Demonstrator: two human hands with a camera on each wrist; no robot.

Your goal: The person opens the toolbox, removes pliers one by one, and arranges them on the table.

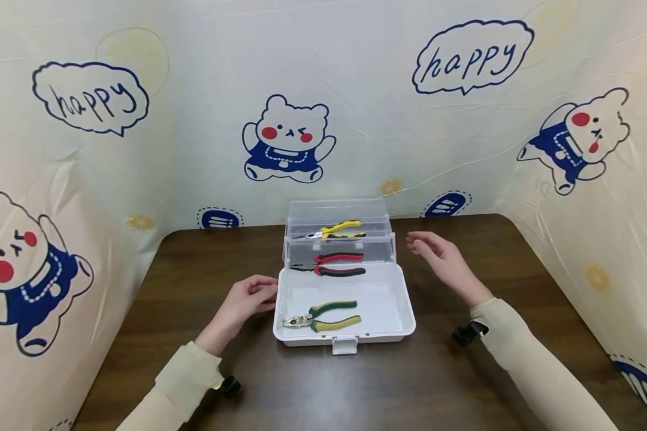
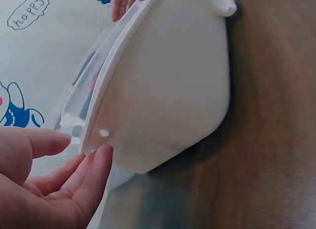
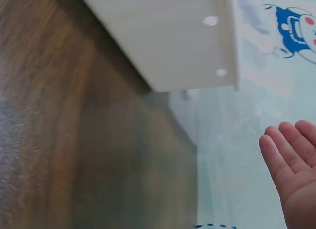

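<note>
I count three pliers (image 1: 332,307) in one box (image 1: 380,302), mid-frame. Left hand (image 1: 250,296) relaxed, left of centre; right hand (image 1: 446,261) unclenched, right.

We see a white rectangular plastic toolbox (image 1: 388,299) standing open, its front latch (image 1: 344,346) down and a clear stepped plastic section (image 1: 338,209) raised behind. We make out green-and-yellow-handled metal pliers (image 1: 331,307) lying in the white base, red-and-black-handled pliers (image 1: 339,272) behind them, yellow-and-black-handled pliers (image 1: 342,226) farthest back, all with jaws toward our left.
</note>
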